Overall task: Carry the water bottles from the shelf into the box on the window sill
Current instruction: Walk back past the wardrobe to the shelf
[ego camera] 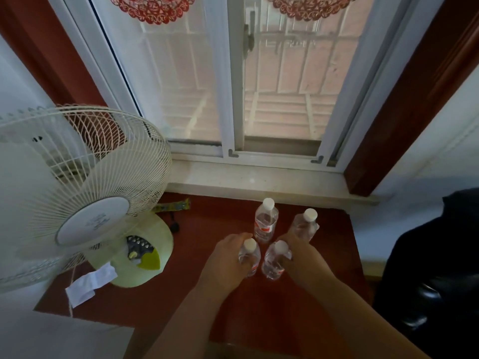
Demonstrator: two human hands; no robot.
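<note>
Several clear water bottles with white caps stand on a dark red shelf below the window sill. My left hand grips the near left bottle around its shoulder. My right hand grips the near right bottle; its fingers also reach round the far right bottle. The far left bottle stands free with a red label. No box shows in this view.
A white table fan with a pale green base stands on the shelf's left side, with a paper tag hanging from it. A dark bag or chair fills the right. The window sill top is bare stone.
</note>
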